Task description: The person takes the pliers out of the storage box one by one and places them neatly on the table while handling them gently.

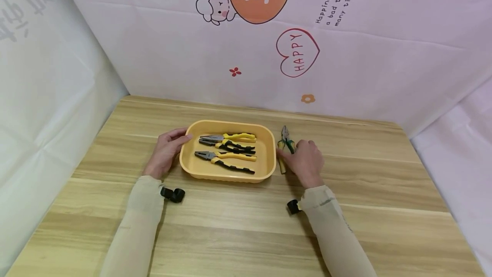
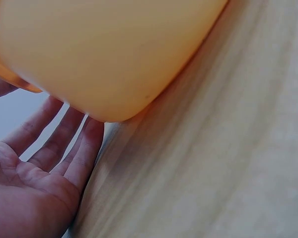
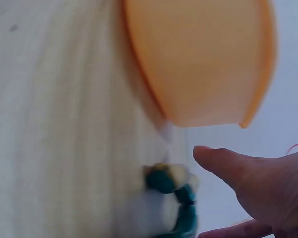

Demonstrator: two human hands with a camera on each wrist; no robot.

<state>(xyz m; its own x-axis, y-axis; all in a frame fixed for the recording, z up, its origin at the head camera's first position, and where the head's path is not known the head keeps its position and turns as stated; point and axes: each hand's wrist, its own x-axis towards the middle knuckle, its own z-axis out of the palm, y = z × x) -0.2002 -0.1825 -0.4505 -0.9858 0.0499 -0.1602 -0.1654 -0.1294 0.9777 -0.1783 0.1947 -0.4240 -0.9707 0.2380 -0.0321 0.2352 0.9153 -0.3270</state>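
A yellow plastic tray (image 1: 265,170) stands on the table in the head view. My left hand (image 1: 166,151) holds its left end, thumb over the rim and fingers along the outer wall; the left wrist view shows the fingers (image 2: 92,144) against that wall. Beside the tray's right end lie green-and-yellow handled pliers (image 1: 285,134), jaws pointing away. Over their right handle is my right hand (image 1: 306,160); in the right wrist view its thumb (image 3: 218,161) stretches out, apart from the green handles (image 3: 186,215). Part of the pliers is hidden by this hand.
Inside the tray lie long-nose pliers (image 1: 213,138), a second pair with dark jaws (image 1: 207,142) partly under them, and combination pliers (image 1: 205,155), all with yellow-and-black handles. A printed white cloth (image 1: 173,54) hangs behind the wooden table (image 1: 230,225).
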